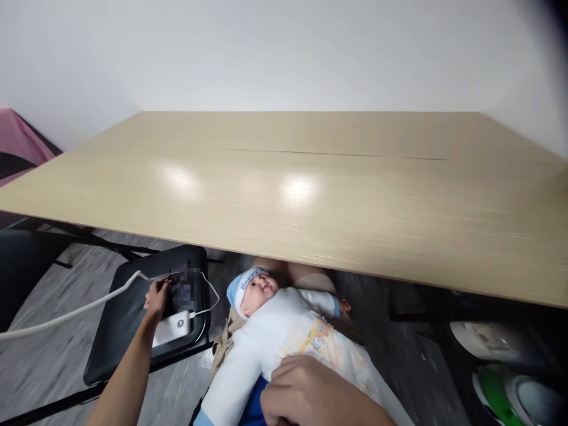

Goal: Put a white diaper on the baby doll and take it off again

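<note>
A baby doll [279,325] lies face up across my lap, in a white printed suit with blue cuffs and a blue-and-white cap [245,289]. Over its belly rests my right hand [299,387], fingers curled against the doll; the fingertips are partly hidden. At the left, my left hand [156,297] reaches to a phone [184,290] with a blurred screen on a black padded chair seat [126,313]. Its fingers are closed at the phone's left edge, near the end of a thick white cable [75,316]. Just below the phone lies a white power bank [172,329], with a thin white cord [216,293] plugged in.
A wide light-wood table [284,219] spans the view ahead, with its front edge above my lap. A pale wall [284,53] stands behind it. Under the table at right are dark shelving and a green-and-white round container [497,387]. Pink cloth [22,139] shows at far left.
</note>
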`<action>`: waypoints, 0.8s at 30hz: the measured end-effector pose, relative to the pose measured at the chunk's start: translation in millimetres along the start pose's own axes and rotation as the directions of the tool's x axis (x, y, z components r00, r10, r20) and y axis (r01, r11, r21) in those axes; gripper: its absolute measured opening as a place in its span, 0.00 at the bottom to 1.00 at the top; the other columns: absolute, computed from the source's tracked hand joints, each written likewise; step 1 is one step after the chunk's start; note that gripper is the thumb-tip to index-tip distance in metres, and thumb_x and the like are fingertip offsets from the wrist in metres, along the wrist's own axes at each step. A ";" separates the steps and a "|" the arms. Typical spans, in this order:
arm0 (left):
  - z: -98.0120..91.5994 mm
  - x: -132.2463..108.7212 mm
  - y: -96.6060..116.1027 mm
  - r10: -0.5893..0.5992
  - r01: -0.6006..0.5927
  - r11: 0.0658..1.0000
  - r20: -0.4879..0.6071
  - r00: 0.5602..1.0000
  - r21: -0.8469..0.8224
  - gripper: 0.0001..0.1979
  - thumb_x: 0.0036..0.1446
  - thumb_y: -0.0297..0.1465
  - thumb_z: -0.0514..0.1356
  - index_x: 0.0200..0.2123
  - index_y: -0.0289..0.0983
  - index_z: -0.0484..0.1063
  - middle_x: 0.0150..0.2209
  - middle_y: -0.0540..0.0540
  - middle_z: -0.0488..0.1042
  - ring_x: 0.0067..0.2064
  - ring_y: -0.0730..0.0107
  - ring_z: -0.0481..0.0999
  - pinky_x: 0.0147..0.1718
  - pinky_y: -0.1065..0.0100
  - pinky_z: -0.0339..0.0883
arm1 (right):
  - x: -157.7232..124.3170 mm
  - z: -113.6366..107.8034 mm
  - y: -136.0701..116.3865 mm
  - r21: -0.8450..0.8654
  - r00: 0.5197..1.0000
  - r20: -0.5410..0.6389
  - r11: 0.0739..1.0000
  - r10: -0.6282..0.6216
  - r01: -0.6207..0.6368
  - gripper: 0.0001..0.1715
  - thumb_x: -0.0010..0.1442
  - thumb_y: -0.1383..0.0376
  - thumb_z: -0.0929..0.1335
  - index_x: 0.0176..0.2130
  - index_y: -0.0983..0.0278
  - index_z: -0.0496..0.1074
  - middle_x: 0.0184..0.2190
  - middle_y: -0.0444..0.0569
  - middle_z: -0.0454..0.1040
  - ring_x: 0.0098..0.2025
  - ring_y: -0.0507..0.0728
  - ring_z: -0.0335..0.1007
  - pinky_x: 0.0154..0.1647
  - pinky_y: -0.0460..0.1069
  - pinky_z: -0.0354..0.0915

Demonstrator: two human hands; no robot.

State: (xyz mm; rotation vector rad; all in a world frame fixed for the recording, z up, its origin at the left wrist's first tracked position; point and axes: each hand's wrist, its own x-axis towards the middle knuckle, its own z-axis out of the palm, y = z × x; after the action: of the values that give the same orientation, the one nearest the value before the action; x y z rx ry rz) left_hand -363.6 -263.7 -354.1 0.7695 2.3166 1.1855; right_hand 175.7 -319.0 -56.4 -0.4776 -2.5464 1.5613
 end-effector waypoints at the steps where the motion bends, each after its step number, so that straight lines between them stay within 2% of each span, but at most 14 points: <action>1: 0.1 -1.0 1.9 -0.002 0.002 1.000 -0.002 1.000 -0.002 0.18 0.57 0.41 0.64 0.48 0.40 0.80 0.55 0.41 0.84 0.64 0.47 0.81 0.71 0.49 0.72 | 0.0 -0.2 -0.5 0.003 1.000 -0.001 1.000 -0.004 0.004 0.24 0.74 0.57 0.74 0.30 0.61 0.64 0.26 0.36 0.68 0.29 0.50 0.63 0.39 0.49 0.60; 6: 1.7 -4.1 9.3 -0.009 0.009 1.000 -0.004 1.000 -0.008 0.20 0.56 0.43 0.69 0.49 0.40 0.81 0.52 0.42 0.85 0.62 0.47 0.82 0.68 0.48 0.75 | 0.1 -1.2 -2.6 -0.024 1.000 -0.009 1.000 0.007 -0.007 0.23 0.75 0.57 0.73 0.31 0.60 0.64 0.27 0.37 0.69 0.30 0.51 0.64 0.39 0.49 0.60; 10: 2.7 -4.7 10.0 -0.009 0.009 1.000 -0.010 1.000 -0.016 0.21 0.56 0.44 0.70 0.49 0.39 0.81 0.52 0.41 0.85 0.62 0.47 0.82 0.69 0.48 0.74 | -0.9 -1.9 -4.7 -0.026 1.000 -0.005 0.999 0.018 -0.018 0.24 0.75 0.57 0.74 0.31 0.60 0.65 0.27 0.37 0.69 0.30 0.50 0.64 0.40 0.48 0.60; 18: 4.7 -2.3 4.7 -0.015 0.014 0.999 -0.013 1.000 -0.048 0.22 0.56 0.45 0.69 0.49 0.38 0.80 0.51 0.41 0.85 0.62 0.48 0.82 0.70 0.48 0.73 | -6.4 6.2 -11.5 -0.069 0.992 -0.118 0.996 0.052 -0.061 0.23 0.71 0.61 0.76 0.31 0.61 0.63 0.28 0.35 0.68 0.32 0.50 0.64 0.41 0.48 0.60; 24: 6.8 2.8 -3.1 -0.018 0.017 0.996 -0.005 1.000 -0.083 0.21 0.54 0.43 0.67 0.48 0.40 0.79 0.53 0.40 0.85 0.64 0.47 0.82 0.71 0.48 0.71 | -6.9 7.5 -15.2 -0.126 0.989 -0.135 0.989 0.065 -0.082 0.23 0.75 0.60 0.73 0.31 0.61 0.63 0.28 0.38 0.72 0.33 0.51 0.66 0.42 0.48 0.62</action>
State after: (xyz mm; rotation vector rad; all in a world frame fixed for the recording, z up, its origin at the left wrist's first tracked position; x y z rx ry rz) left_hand -362.5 -259.4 -360.7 0.7159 2.2580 1.2692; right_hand 177.1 -334.0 -46.0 -0.6726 -2.5678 1.3413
